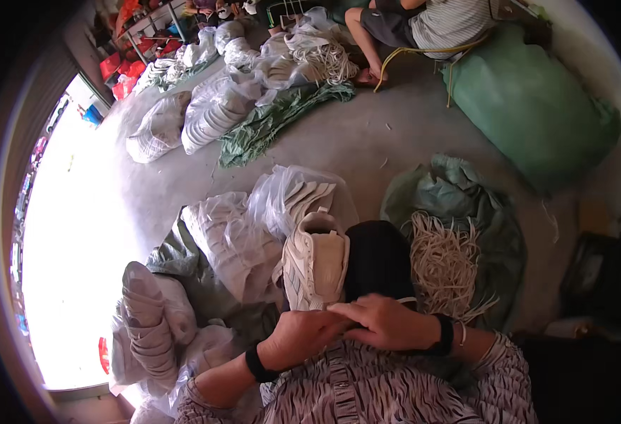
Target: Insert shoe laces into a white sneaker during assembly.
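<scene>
A cream-white shoe upper [328,263] rests on my lap, its heel opening pointing away from me. My left hand [302,338] is closed at the near end of the upper, its fingers curled and partly hidden. Against it, my right hand [384,324] has its fingers pressed together, the fingertips meeting those of the left. Whatever lies between the fingertips is hidden or too small to make out. A tangled heap of white shoelaces [441,265] lies in an opened green sack [501,283] to the right of my dark-clothed leg [379,261].
Clear plastic bags of stacked uppers [236,247] stand left of my lap, with another nested stack [146,328] at lower left. Farther off lie more bagged uppers [215,106]. A big stuffed green sack [526,106] is at far right, beside a seated person [452,28].
</scene>
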